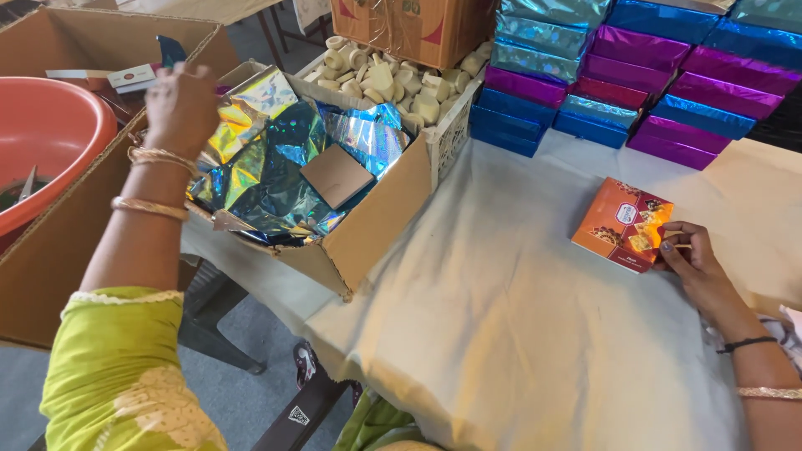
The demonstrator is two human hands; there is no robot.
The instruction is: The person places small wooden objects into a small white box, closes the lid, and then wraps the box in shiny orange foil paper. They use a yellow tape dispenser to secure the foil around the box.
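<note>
The right hand (689, 255) rests on the cloth-covered table (518, 317), its fingers closed on the near corner of an orange carton (622, 224) lying flat to their left. The left hand (180, 104) is raised over the cardboard box (376, 225) of shiny wrapping foil (267, 159), well apart; its fingers curl away, so their state cannot be told.

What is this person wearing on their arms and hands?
The left hand is bare, with two thin gold bangles at the wrist and a lime-green sleeve with a pale lace edge above the elbow. The right hand has purple-painted nails, a thin black band and a gold bangle on the forearm.
</note>
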